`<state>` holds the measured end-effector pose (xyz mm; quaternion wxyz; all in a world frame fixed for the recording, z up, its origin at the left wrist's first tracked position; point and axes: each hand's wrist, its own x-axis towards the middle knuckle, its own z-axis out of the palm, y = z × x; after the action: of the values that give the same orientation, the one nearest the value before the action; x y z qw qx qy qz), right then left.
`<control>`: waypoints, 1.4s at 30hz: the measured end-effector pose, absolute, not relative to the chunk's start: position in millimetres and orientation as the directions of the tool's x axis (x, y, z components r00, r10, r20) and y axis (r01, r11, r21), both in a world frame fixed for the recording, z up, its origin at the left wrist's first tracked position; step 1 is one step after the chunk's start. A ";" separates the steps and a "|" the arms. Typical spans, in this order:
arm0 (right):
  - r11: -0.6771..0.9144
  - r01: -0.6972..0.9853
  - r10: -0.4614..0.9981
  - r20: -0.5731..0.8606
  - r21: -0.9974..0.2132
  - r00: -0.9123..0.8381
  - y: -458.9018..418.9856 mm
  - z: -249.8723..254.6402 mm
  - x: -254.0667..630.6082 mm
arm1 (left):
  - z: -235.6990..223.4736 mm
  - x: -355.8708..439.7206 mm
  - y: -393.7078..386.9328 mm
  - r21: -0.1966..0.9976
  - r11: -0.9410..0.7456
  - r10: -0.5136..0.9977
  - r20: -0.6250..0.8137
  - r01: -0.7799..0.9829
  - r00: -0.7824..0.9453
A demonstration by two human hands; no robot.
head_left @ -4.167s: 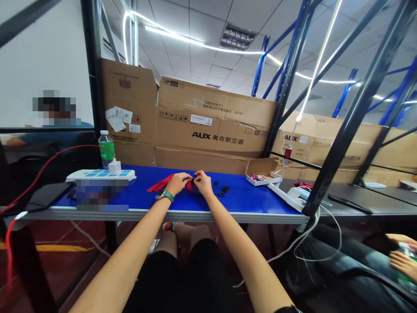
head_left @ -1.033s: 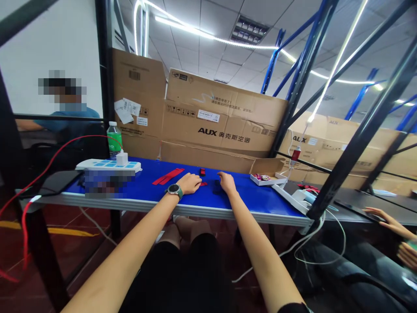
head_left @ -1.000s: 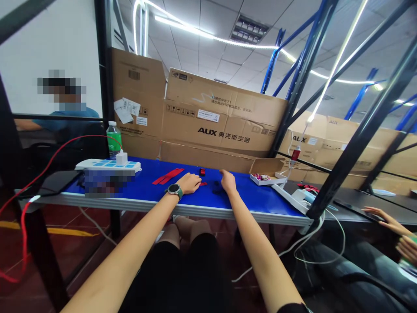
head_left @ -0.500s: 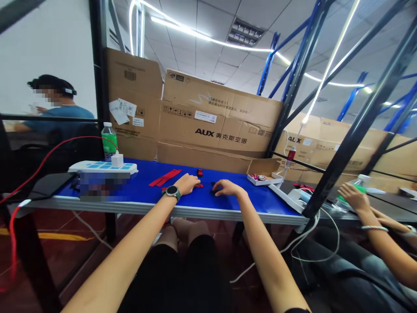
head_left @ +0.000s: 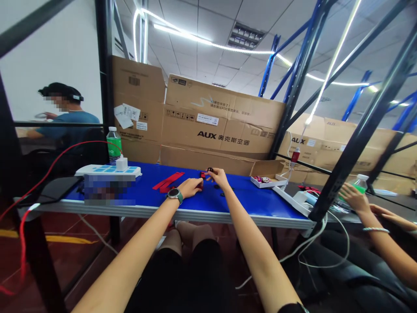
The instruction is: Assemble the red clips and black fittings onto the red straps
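Small red-and-black piece [head_left: 207,173] lies near the far edge of the blue table [head_left: 257,206]. It looks like a tiny plastic buckle, but it is too small to tell its exact shape. Right hand [head_left: 219,177] is just at this piece, and its fingers [head_left: 211,173] reach forward close together. They seem to touch the piece, but I cannot tell if they really pinch it. Left hand [head_left: 191,187], with a dark wristwatch [head_left: 175,195] on the wrist, stays low on the table, just nearer to the person. Its fingers [head_left: 198,182] are curled in a narrow way, and I cannot tell if they hold something. Two long flat red straps [head_left: 167,181] lie left of this hand, and a few small black rings [head_left: 222,194] lie just below the right hand. Farther right, a small cardboard box [head_left: 265,178] holds small colored items.
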<state>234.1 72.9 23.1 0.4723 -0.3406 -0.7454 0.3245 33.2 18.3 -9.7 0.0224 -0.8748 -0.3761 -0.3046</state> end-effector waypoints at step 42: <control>0.581 0.232 0.793 0.478 -0.780 -0.379 52.4 -12.7 212.6 | -15.1 19.9 27.3 0.593 -0.672 0.727 0.642 0.444 0.243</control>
<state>212.6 52.4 -12.7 0.4468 -0.3332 -0.7688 0.3135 19.9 27.3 -15.1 -0.1462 -0.7748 -0.3779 -0.4853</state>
